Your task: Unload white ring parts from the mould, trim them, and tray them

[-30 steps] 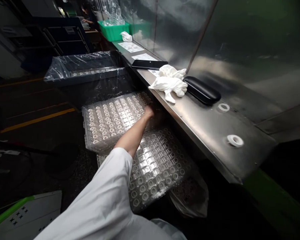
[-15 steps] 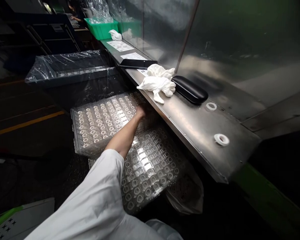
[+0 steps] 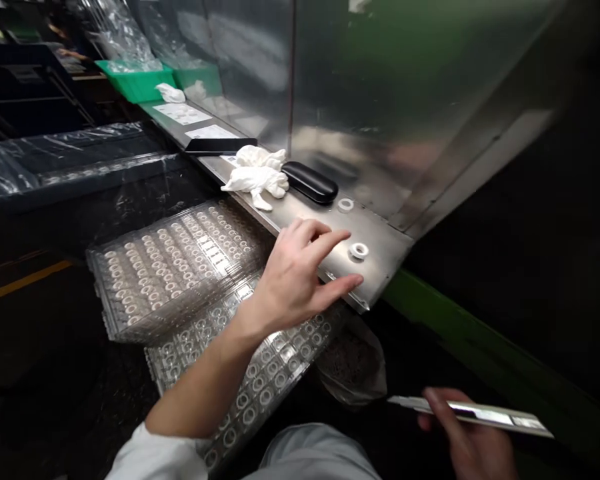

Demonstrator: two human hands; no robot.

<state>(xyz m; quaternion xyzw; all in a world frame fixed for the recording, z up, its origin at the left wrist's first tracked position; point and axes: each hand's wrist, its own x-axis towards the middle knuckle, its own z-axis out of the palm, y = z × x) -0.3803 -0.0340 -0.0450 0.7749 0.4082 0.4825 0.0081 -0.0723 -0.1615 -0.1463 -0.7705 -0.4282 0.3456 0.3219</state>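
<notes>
My left hand (image 3: 300, 273) is over the front edge of the metal ledge (image 3: 307, 212), thumb and index finger spread apart with nothing between them. Just beyond those fingertips lies a white ring-shaped part (image 3: 359, 251), not touched. A second white ring (image 3: 345, 205) rests farther back, beside a black oblong case (image 3: 311, 182). Low at the right, my right hand (image 3: 467, 427) is closed around a utility knife (image 3: 490, 415), its blade pointing left. Below my left arm are two clear plastic trays, a nearer one (image 3: 265, 383) and a farther one (image 3: 155, 267), filled with rows of rings.
White gloves (image 3: 257, 177), a dark flat object (image 3: 220, 146) and paper sheets (image 3: 183, 113) lie along the ledge. At its far end stands a green bin (image 3: 137, 83) with clear plastic. A bag (image 3: 353, 367) sits beneath the ledge. A plastic-lined dark container (image 3: 80, 180) stands left.
My left hand has come up from beside the trays to the ring on the ledge. My right hand with the utility knife has come into view. The camera has turned right.
</notes>
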